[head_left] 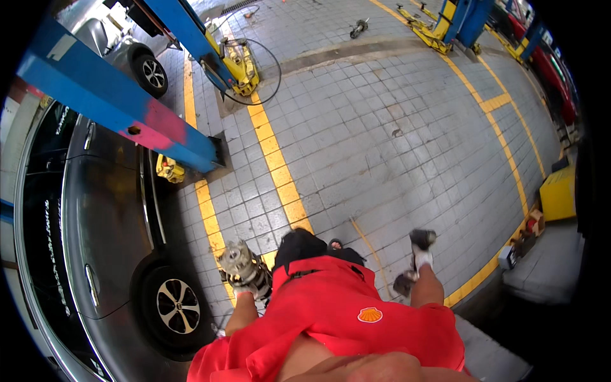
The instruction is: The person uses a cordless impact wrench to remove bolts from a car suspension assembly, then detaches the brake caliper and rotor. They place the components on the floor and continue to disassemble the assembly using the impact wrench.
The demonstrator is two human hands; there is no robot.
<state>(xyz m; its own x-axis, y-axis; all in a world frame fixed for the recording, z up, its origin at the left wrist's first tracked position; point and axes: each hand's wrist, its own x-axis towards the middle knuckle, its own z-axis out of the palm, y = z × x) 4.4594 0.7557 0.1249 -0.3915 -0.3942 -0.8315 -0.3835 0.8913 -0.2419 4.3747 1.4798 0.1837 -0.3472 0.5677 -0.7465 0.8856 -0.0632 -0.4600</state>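
My left hand [245,295] is low on the left, closed around a coil-spring strut [240,261] with a dull silver, knobbly top and dark coils beneath. The strut hangs upright beside my left leg, near the grey car's wheel [177,305]. Out to the right, my right hand [422,260] is closed, with something white over it, perhaps a glove. Dark ends of an object [421,239] stick out on both sides of that hand; motion blur hides its kind. My fingers are only partly visible on both sides.
A grey car [105,210] stands close on my left, beside a blue lift post [121,102]. Farther off are another post with a yellow base [240,70], a looped black hose [279,79] and a small part [359,28] on the tiles. A yellow box [559,194] stands right.
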